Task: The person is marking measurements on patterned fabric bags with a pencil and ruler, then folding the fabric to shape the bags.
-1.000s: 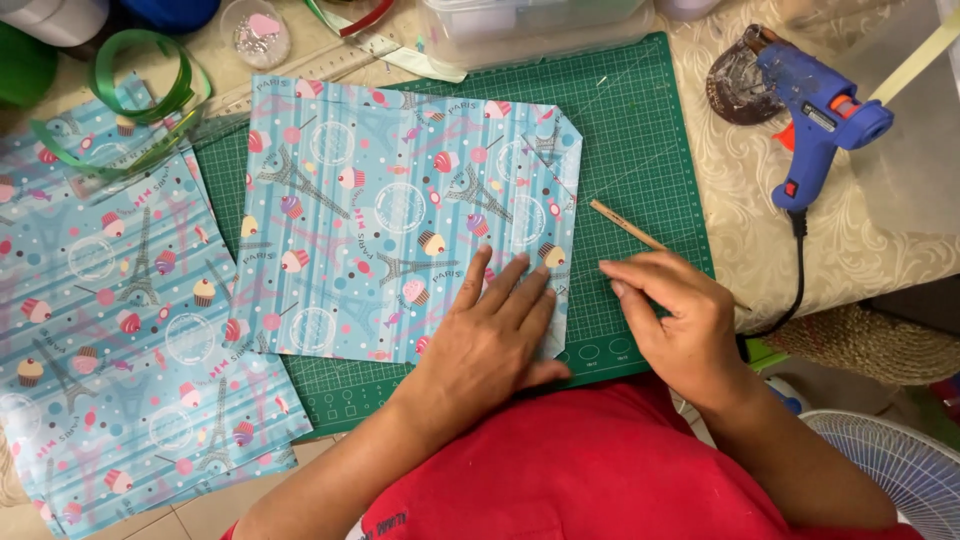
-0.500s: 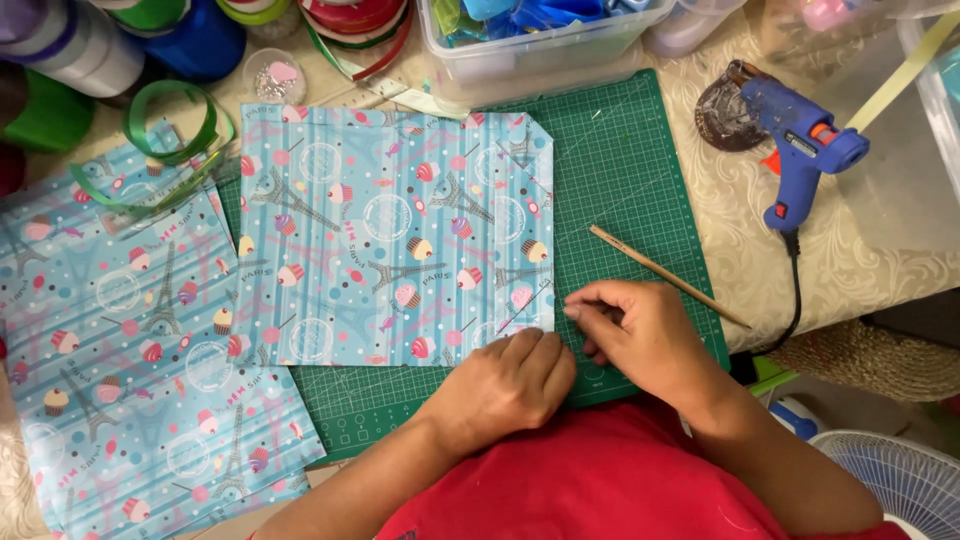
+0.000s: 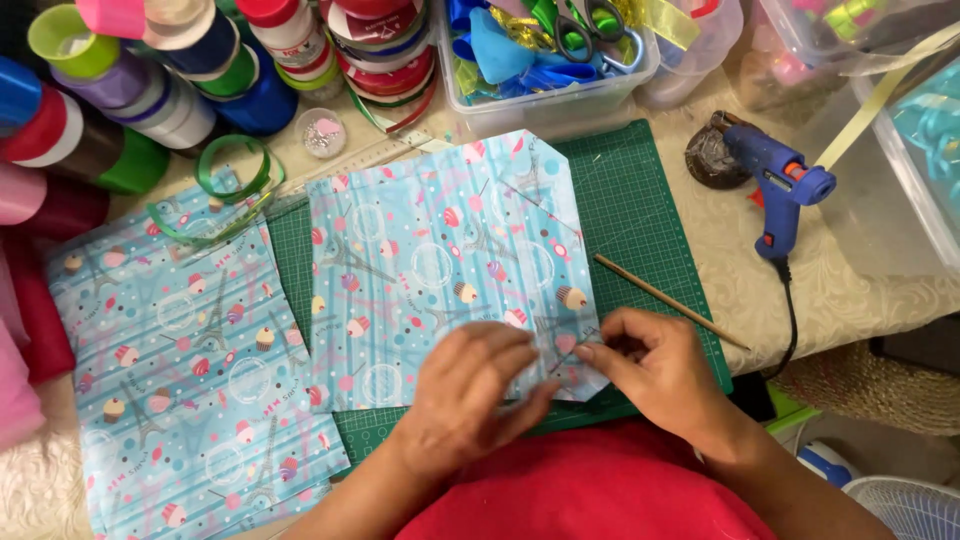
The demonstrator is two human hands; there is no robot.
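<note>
Paper (image 3: 440, 260) lies long axis near-to-far on the mat (image 3: 640, 200); your left hand (image 3: 470, 395) presses flat, fingers together, right hand (image 3: 655, 370) pinches its near-right corner.

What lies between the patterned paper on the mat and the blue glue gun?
In the head view, a thin wooden stick lies between the patterned paper and glue gun, on the green cutting mat.

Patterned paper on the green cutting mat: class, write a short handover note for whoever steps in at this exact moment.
Left hand: flat on the light-blue cupcake-patterned paper sheet, near its bottom edge.
Right hand: fingertips pinch the sheet's bottom-right corner, partly folded.
Sheet lies on the green cutting mat; thin wooden stick and blue glue gun lie to the right, untouched.
Done: top corners look folded in. Left: finish this corner; bottom-left seems unfolded.
</note>
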